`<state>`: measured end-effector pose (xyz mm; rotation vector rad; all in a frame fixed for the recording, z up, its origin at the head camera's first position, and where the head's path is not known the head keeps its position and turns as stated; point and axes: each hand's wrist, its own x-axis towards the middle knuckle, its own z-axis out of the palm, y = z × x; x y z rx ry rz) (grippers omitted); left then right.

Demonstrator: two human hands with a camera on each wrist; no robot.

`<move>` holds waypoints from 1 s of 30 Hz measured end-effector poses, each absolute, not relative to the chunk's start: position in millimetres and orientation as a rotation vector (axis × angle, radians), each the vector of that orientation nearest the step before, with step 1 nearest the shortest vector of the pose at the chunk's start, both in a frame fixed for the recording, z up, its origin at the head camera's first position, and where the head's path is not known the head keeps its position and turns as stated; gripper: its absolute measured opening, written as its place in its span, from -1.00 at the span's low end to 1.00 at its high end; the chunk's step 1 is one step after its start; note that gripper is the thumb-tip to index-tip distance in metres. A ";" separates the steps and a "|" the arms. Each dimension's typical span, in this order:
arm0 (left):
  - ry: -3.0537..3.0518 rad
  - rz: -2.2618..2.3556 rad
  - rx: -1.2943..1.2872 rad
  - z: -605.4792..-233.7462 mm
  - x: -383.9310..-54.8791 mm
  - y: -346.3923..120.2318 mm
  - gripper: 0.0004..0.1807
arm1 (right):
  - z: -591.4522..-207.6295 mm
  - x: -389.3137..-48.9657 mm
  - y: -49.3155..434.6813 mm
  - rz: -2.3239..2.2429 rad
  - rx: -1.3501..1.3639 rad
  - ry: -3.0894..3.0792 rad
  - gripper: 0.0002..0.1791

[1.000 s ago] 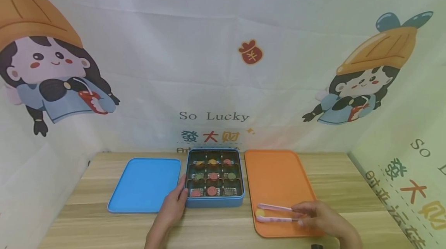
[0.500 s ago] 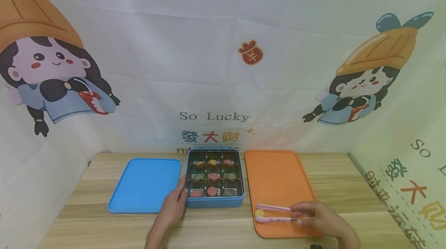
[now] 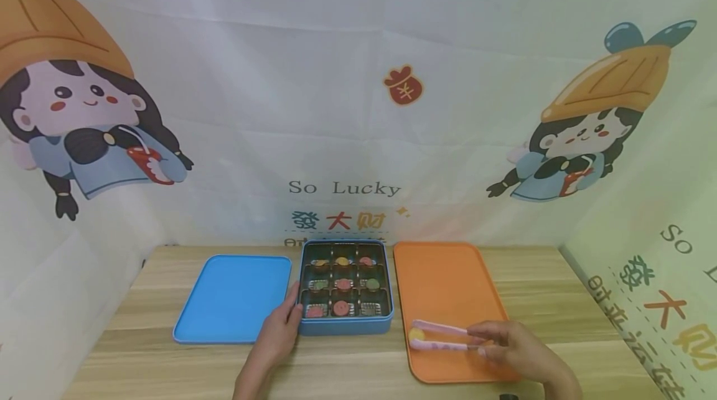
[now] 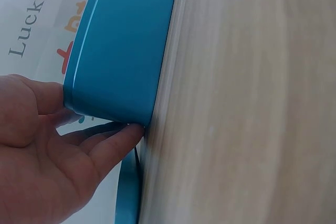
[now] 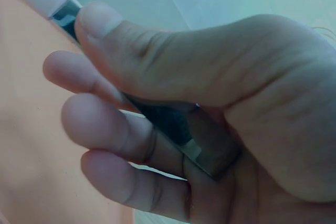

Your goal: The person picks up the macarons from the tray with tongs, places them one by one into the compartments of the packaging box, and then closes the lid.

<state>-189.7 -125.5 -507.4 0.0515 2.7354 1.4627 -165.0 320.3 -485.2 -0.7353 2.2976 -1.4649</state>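
Note:
My left hand (image 3: pixel 278 331) rests its fingers along the left wall of a blue tin box (image 3: pixel 346 325), also seen in the left wrist view as a teal wall (image 4: pixel 123 45) with the fingertips (image 4: pixel 128 137) at its corner. Inside, a dark divided insert bears small round pink, yellow and green pieces; the front right compartment shows just its ridged floor. My right hand (image 3: pixel 518 350) holds metal tongs (image 3: pixel 442 346) with pale pink, patterned ends, thumb on one arm. Between the tong ends sits a round yellow piece (image 3: pixel 416 334), over the orange tray's near left part.
The orange tray (image 3: pixel 448 282) lies right of the box. A blue lid (image 3: pixel 238 297) lies flat to the left, on the wood-grain table (image 3: pixel 336 369). A printed cloth (image 3: pixel 336 120) hangs behind and along the sides. A small dark object (image 3: pixel 508 397) shows at the bottom edge.
The tong ends and the yellow piece have shifted slightly away from me, up in the head view. My left hand, the box and the lid stay in place.

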 end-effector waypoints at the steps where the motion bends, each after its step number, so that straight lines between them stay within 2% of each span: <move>1: 2.736 1.462 0.051 -507.4 -189.6 -125.6 -0.43 | -485.2 -165.0 319.9 -1.462 -0.737 2.315 -0.61; 10: 2.743 1.460 0.054 -508.2 -189.2 -125.6 -0.43 | -485.0 -167.2 310.9 -1.437 -0.852 2.470 -0.64; 20: 2.741 1.463 0.049 -508.7 -189.7 -125.8 -0.43 | -484.1 -168.1 301.3 -1.424 -0.833 2.620 -0.66; 30: 2.741 1.449 0.054 -508.3 -189.7 -126.4 -0.43 | -481.1 -170.0 287.1 -1.475 -0.755 2.663 -0.59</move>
